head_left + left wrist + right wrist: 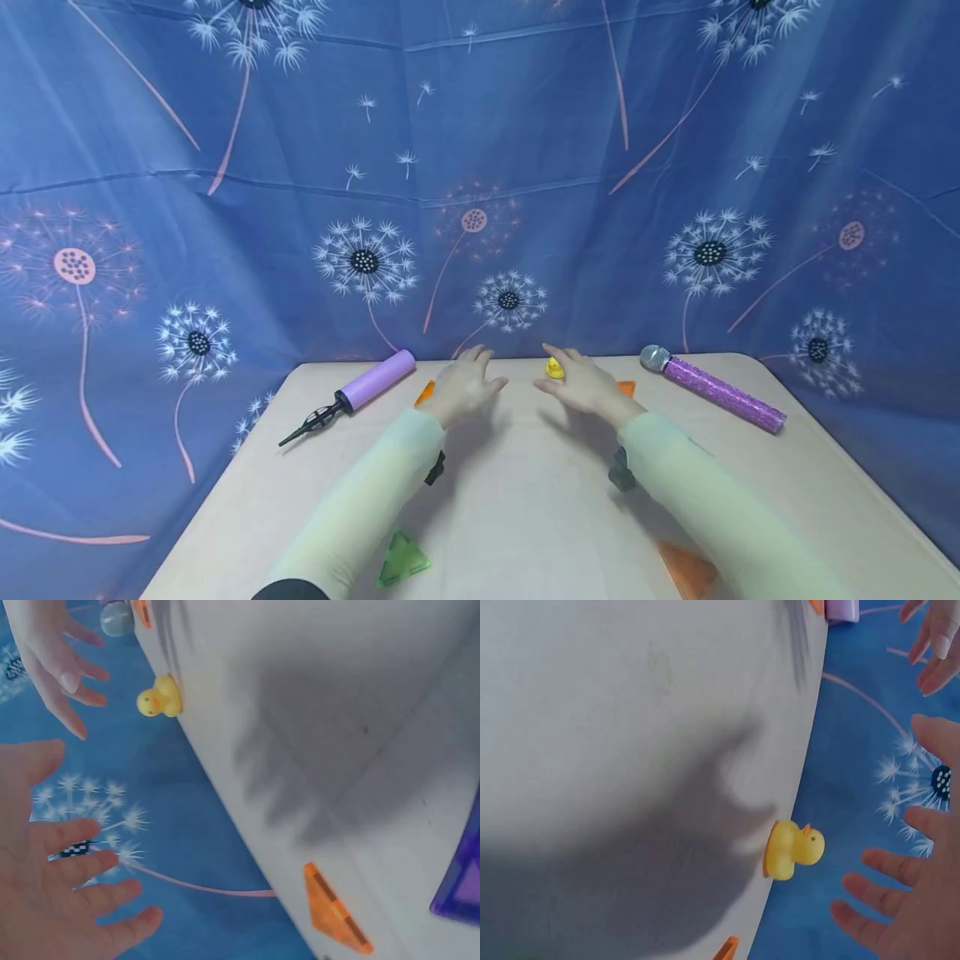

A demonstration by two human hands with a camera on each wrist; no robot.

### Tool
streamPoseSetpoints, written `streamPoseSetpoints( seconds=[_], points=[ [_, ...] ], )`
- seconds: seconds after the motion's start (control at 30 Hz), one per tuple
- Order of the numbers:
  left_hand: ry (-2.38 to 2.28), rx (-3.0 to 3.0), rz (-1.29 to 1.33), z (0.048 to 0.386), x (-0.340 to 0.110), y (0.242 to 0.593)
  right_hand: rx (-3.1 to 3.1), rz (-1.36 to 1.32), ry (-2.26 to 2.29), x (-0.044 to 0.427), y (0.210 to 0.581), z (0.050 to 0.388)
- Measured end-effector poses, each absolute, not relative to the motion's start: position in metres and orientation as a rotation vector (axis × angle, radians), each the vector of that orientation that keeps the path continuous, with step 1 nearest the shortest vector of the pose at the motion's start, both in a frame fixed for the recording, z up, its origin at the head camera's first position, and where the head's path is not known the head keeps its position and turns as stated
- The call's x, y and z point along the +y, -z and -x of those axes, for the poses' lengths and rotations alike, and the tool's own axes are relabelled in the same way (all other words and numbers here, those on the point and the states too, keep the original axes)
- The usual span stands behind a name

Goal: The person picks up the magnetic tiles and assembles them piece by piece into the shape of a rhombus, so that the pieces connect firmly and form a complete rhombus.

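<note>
Above the far part of the table my left hand (463, 385) hovers with its fingers spread, holding nothing. My right hand (588, 387) is level with it on the other side, also with fingers apart and nothing in them. A yellow rubber duck (554, 368) sits at the table's far edge, partly behind the right hand; the right wrist view shows the duck (789, 850) apart from the fingers (892, 866). Close by the left hand lies an orange piece (334, 909), partly covered by that hand in the head view. Another orange piece (627, 387) shows beside the right hand.
A lilac hand pump (378, 379) with a black nozzle lies at the left. At the right is a glittery purple microphone (720, 396). Nearer are a green triangle (403, 560) and an orange tile (684, 568) partly under the right sleeve. A purple-edged piece (459, 889) enters the left wrist view.
</note>
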State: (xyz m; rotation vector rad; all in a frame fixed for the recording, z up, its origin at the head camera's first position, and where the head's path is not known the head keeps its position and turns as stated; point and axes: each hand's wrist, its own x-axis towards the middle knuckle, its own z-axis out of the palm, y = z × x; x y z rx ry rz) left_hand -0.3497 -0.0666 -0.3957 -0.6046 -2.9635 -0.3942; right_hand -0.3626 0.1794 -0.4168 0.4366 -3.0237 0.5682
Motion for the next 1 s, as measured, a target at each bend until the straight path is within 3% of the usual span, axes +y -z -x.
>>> streamPoseSetpoints(
  seconds=[0.57,1.0],
  points=[
    [0.489,-2.731,0.938,0.308,-0.110,0.371,-2.780,-0.811,-1.181,0.155,0.410,0.331],
    [0.383,-2.693,1.107,0.269,-0.157,0.381,-2.668,-1.163,-1.050,0.131,0.418,0.302]
  ],
)
